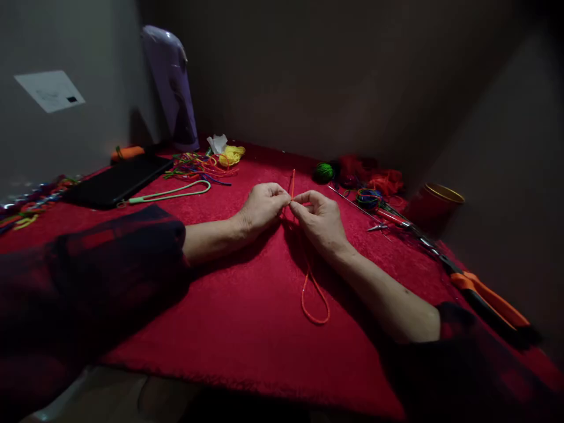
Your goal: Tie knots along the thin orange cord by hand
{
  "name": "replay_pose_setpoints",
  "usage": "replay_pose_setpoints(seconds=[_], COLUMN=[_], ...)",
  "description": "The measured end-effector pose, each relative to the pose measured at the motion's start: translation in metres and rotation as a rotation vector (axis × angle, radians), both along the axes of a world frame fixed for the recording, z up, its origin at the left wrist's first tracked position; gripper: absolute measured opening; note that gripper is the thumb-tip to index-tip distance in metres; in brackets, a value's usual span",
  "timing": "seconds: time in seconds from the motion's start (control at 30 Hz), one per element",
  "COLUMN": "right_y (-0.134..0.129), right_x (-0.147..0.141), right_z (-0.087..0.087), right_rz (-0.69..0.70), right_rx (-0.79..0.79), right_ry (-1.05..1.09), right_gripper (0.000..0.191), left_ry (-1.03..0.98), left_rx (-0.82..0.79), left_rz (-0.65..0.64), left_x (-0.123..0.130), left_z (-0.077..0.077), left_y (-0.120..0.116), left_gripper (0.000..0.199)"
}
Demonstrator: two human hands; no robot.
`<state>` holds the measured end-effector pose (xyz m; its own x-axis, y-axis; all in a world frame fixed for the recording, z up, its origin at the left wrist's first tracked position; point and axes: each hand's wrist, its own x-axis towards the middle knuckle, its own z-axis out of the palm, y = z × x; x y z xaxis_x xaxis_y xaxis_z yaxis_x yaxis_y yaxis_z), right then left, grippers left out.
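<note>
While the left hand [263, 210] and the right hand [321, 222] are meeting near the frame's centre, each is pinching an orange cord [309, 272], thumb pressed to fingertips. One part is pointing upward; its loop is showing below centre, against the red cloth [238, 335]. Yellow yarn [231, 155] is resting toward the upper left.

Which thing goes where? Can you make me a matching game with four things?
1. orange-red looped cord
2. yellow yarn bundle
3. pale green looped cord
4. orange-handled metal tool

A. beside crumpled white paper
B. near right edge of red tablecloth
C. pinched by left hand and right hand
D. beside flat black slab

Pairs: 1-C; 2-A; 3-D; 4-B
</note>
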<state>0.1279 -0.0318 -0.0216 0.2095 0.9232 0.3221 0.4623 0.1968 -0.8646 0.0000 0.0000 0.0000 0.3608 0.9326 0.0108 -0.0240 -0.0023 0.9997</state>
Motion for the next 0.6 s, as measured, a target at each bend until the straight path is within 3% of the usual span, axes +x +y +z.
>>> replay_pose_setpoints(seconds=[0.23, 0.6], right_y=[0.0033, -0.0014], right_x=[0.003, 0.0004], right_z=[-0.0029, 0.0039], right_rz=[0.009, 0.072], right_rx=[0.017, -0.093], right_ry=[0.062, 0.391], right_gripper=[0.017, 0.016], left_ry=[-0.039, 0.07], left_rx=[-0.029, 0.012], left_rz=[0.01, -0.032], left_x=[0.0009, -0.0034], left_z=[0.0011, 0.0023], left_y=[-0.0015, -0.0027], left_gripper=[0.013, 0.015])
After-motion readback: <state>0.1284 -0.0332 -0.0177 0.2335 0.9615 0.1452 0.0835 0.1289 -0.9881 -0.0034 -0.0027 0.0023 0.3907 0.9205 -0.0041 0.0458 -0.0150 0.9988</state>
